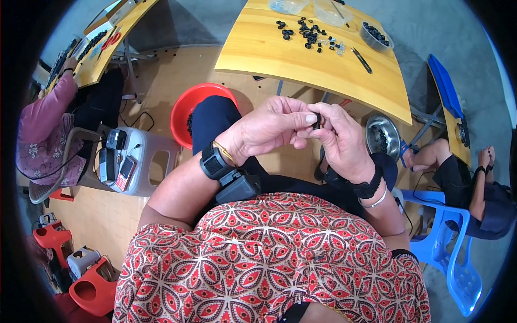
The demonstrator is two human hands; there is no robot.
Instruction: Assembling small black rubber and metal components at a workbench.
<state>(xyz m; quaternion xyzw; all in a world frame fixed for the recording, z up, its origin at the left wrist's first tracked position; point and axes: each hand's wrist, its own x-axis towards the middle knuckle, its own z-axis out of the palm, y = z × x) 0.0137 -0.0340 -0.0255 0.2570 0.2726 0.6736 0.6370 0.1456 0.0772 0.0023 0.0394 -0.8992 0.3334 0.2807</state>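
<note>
Small black ring (317,120) at frame centre | pinched between left hand (272,129) and right hand (339,141) fingertips | clear bags (309,7) top centre on wooden table (318,59)

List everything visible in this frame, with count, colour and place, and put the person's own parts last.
small ring part: one, black, pinched between both hands
wooden table: one, yellow, ahead
loose ring parts: many, black, on the table
clear containers: two, at the table's far edge
dark tool: one, on the table's right side
red basin: one, on the floor left of the knee
metal bowl: one, silver, on the floor at right
grey stool: one, at left, carrying small devices
blue chair: one, lower right
co-workers: two, far left and far right
left hand: grip shut on the ring
right hand: grip shut on the ring
</note>
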